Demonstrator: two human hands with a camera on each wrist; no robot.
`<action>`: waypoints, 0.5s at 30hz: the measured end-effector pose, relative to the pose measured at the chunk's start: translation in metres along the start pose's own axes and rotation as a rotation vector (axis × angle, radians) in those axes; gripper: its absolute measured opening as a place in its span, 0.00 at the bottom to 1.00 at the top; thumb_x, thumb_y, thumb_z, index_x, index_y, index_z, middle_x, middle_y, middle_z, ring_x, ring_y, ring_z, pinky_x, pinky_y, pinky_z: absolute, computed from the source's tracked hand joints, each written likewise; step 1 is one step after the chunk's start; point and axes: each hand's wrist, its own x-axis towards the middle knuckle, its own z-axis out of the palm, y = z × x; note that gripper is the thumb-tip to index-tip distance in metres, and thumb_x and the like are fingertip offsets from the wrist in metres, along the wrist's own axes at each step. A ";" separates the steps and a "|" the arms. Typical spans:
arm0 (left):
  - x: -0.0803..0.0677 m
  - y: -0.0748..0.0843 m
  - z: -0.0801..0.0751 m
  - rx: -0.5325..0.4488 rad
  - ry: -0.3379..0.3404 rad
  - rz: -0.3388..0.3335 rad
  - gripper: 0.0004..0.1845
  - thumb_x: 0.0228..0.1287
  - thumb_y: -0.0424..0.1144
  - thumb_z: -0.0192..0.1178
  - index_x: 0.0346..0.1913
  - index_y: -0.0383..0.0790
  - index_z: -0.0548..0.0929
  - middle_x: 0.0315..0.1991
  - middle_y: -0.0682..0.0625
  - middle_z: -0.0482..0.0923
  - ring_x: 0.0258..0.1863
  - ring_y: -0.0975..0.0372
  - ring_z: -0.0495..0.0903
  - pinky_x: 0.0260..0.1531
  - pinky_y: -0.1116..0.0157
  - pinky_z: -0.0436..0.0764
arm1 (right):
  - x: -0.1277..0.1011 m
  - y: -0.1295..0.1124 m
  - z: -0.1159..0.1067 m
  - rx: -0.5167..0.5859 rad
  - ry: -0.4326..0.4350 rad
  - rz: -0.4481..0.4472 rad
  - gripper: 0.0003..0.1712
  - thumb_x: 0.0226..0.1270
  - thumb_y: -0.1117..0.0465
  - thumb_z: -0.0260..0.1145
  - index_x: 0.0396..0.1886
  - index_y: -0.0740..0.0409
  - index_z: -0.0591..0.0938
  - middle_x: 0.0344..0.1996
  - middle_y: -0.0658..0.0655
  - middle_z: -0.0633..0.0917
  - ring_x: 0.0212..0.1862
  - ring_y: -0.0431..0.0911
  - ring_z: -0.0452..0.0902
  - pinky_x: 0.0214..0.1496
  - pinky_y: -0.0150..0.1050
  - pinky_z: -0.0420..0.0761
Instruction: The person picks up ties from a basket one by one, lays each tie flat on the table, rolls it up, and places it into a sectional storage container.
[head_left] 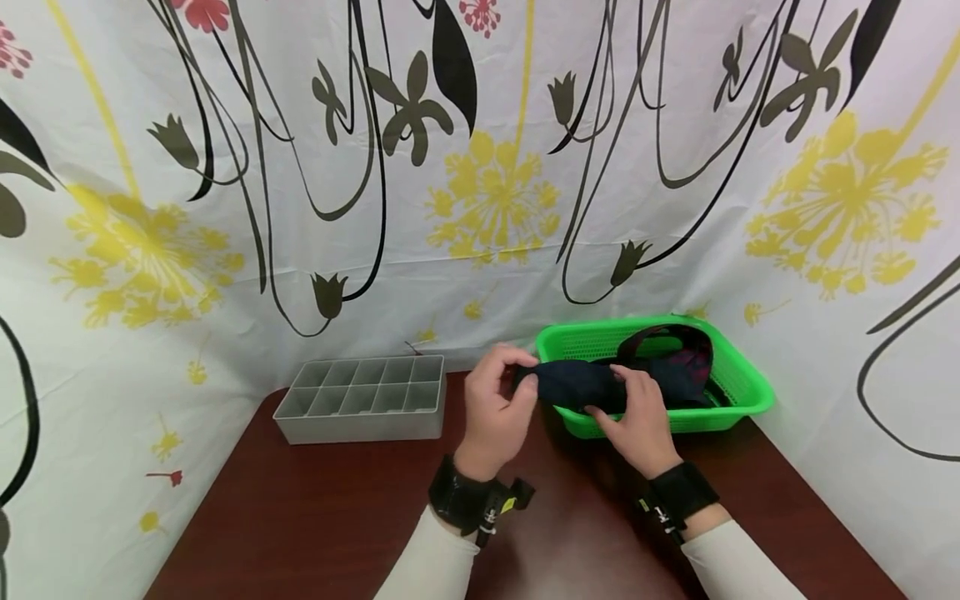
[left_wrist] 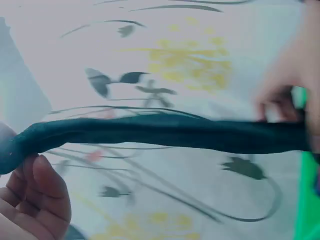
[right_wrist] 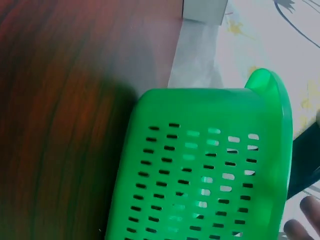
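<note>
A narrow strip of dark navy cloth is stretched sideways over the left part of the green basket. My left hand pinches its left end between thumb and fingers. At the other end my right hand grips the cloth, thumb below and fingers above. The left wrist view shows the cloth as a long, flat, slightly bent band between both hands. In the right wrist view, only fingertips and a dark bit of the cloth show past the basket rim.
More dark cloth, with a reddish pattern and a looped band, lies in the basket. A grey box with several compartments stands at the left on the dark red-brown table. A flower-printed white sheet hangs behind the table.
</note>
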 end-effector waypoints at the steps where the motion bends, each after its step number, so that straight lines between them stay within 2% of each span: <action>1: 0.003 0.007 -0.005 -0.027 0.015 0.021 0.10 0.67 0.20 0.55 0.46 0.32 0.81 0.33 0.40 0.76 0.21 0.61 0.63 0.24 0.67 0.69 | 0.000 0.000 0.001 0.002 0.011 -0.002 0.48 0.53 0.58 0.86 0.71 0.65 0.74 0.58 0.70 0.79 0.60 0.66 0.74 0.65 0.64 0.72; 3: 0.007 0.018 -0.017 -0.050 0.037 0.055 0.10 0.66 0.18 0.53 0.46 0.30 0.80 0.33 0.40 0.74 0.21 0.61 0.61 0.24 0.66 0.66 | -0.001 0.000 0.003 0.003 0.009 -0.012 0.50 0.51 0.57 0.87 0.72 0.63 0.74 0.60 0.69 0.79 0.63 0.67 0.73 0.68 0.65 0.71; 8: 0.013 0.047 -0.042 -0.099 0.129 0.116 0.09 0.64 0.18 0.50 0.43 0.25 0.77 0.37 0.39 0.75 0.26 0.58 0.65 0.28 0.62 0.68 | -0.004 -0.002 0.006 -0.010 -0.034 -0.044 0.55 0.50 0.59 0.88 0.77 0.61 0.70 0.68 0.71 0.76 0.69 0.70 0.70 0.71 0.67 0.69; 13: 0.015 0.087 -0.057 -0.321 0.214 0.141 0.15 0.58 0.14 0.44 0.42 0.26 0.76 0.38 0.46 0.78 0.34 0.56 0.74 0.40 0.63 0.77 | -0.007 -0.009 0.010 -0.010 -0.079 -0.050 0.61 0.48 0.62 0.88 0.81 0.60 0.65 0.75 0.73 0.71 0.75 0.73 0.64 0.72 0.73 0.65; 14: 0.014 0.096 -0.060 -0.368 0.222 0.171 0.15 0.56 0.13 0.44 0.41 0.26 0.77 0.38 0.46 0.79 0.35 0.55 0.75 0.42 0.63 0.79 | -0.008 -0.010 0.011 -0.011 -0.092 -0.053 0.61 0.49 0.62 0.88 0.81 0.60 0.65 0.75 0.73 0.71 0.75 0.73 0.64 0.71 0.75 0.65; 15: 0.011 0.103 -0.062 -0.404 0.231 0.211 0.14 0.56 0.14 0.45 0.40 0.26 0.77 0.37 0.45 0.79 0.34 0.54 0.76 0.40 0.61 0.79 | -0.008 -0.012 0.012 -0.009 -0.107 -0.055 0.60 0.49 0.62 0.87 0.81 0.60 0.66 0.75 0.73 0.71 0.76 0.73 0.64 0.71 0.77 0.65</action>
